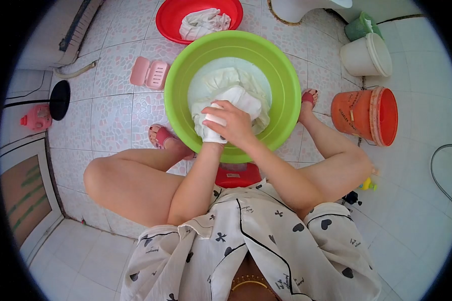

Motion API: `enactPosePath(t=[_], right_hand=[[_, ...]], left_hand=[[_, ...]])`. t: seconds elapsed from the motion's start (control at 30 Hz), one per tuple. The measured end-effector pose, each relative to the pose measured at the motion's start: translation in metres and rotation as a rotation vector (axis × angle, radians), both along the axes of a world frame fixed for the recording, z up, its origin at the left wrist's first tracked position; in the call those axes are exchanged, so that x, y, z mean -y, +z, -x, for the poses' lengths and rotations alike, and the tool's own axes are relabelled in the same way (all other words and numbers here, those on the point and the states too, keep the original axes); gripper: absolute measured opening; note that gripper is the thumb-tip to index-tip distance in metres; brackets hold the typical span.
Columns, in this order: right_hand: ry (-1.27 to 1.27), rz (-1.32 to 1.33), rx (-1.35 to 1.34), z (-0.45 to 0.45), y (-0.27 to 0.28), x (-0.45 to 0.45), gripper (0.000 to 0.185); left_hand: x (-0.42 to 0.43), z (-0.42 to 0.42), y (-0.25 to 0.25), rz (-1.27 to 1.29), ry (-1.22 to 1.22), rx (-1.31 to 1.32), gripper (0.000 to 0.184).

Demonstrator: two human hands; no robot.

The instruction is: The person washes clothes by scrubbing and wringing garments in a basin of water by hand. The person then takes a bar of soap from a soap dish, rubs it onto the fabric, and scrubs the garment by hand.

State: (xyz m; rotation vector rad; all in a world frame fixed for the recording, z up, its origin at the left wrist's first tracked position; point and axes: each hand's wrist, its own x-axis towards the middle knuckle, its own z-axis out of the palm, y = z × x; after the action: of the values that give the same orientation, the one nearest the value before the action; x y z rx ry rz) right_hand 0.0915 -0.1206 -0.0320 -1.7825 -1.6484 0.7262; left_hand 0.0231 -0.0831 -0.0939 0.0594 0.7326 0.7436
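Over the green basin (287, 100), my right hand (232, 124) is closed around a white bar of soap (216, 116), its fingers bent over the top. The bar rests against white cloth (246, 100) that is draped over my left hand (211, 131). That cloth hides the fingers of my left hand, and only the wrist shows below it. More of the wet cloth lies bunched in the pale water inside the basin.
A red basin (165, 22) with white cloth is beyond the green one. A pink soap box (149, 73) lies open at the left. An orange bucket (354, 113) and a white bucket (359, 56) lie at the right. My legs flank the green basin.
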Motion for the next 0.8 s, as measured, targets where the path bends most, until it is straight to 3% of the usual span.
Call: enactPosePath(t=[0.2,0.4,0.5,0.6,0.67,0.8], right_hand=[[-0.128,-0.189,0.177,-0.021,-0.026,-0.022,0.03],[-0.189,-0.153,0.342,-0.011,-0.044,-0.022,0.037],[-0.252,-0.054,0.141,-0.007,-0.045,-0.024,0.041],[-0.442,0.044,-0.335,-0.009,-0.034,-0.034,0.039],[-0.556,0.022,-0.466,-0.015,-0.036,-0.042,0.035],[-0.702,0.012,-0.718,-0.028,-0.051,-0.047,0.02]], left_hand=[[0.007,-0.009,0.0,-0.049,-0.025,-0.04,0.038],[0.007,-0.012,-0.003,-0.106,-0.041,-0.103,0.035],[0.006,-0.016,-0.007,-0.157,-0.066,-0.157,0.034],[0.007,-0.021,-0.011,-0.224,-0.099,-0.232,0.032],[0.008,-0.023,-0.012,-0.231,-0.071,-0.245,0.032],[0.008,-0.027,-0.016,-0.132,0.132,-0.083,0.017]])
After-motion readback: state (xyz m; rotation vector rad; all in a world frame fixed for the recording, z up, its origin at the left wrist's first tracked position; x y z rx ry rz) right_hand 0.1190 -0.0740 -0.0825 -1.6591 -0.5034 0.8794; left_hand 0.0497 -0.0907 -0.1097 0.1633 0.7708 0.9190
